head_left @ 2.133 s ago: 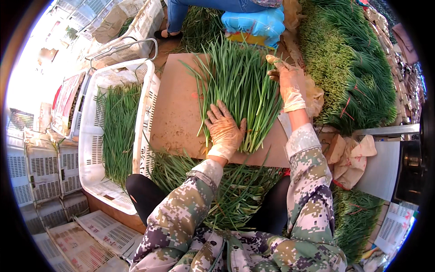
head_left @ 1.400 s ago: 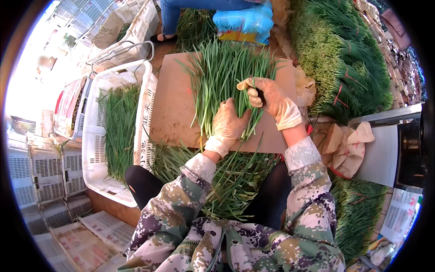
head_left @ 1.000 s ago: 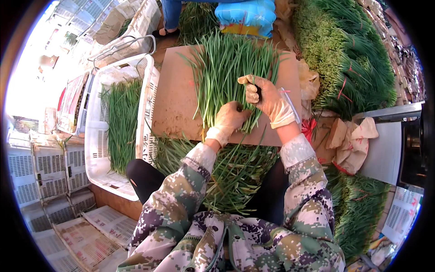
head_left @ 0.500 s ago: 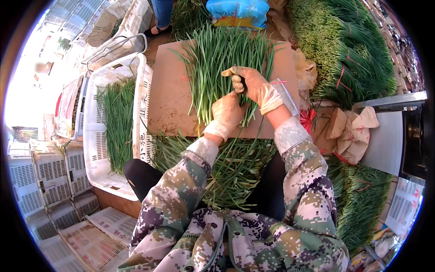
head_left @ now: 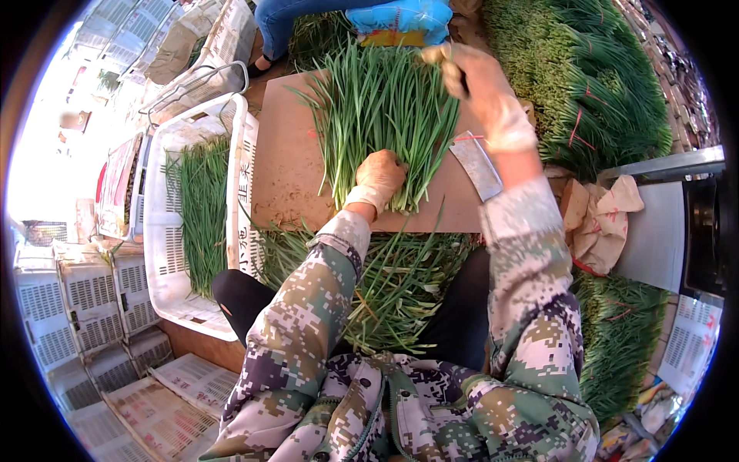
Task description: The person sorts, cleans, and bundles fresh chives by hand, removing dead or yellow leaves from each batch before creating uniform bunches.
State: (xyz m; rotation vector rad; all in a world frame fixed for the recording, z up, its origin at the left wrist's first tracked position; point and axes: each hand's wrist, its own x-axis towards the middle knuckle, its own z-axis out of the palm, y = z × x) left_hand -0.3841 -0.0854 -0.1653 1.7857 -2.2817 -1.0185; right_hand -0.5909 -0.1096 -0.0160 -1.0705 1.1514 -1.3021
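Observation:
A wide bundle of green garlic chives lies on a brown board, leaf tips toward the far side. My left hand, in a pale, dirty glove, is closed over the stems near their cut ends. Gloved too, my right hand is raised at the bundle's far right side, fingers curled and slightly blurred. I cannot make out what its fingers hold, if anything. On the board's right side, below that hand, rests a flat grey rectangular piece with a red strip beside it.
A white plastic basket holding chives stands left of the board. Loose leaves heap between my knees. Tied bundles are stacked at far right, more at near right. Beyond the board are a blue bag and another person's leg.
My right hand has moved away from my left, up and to the right, uncovering the grey piece. My left hand stays on the stems. The other person's leg has come further into view.

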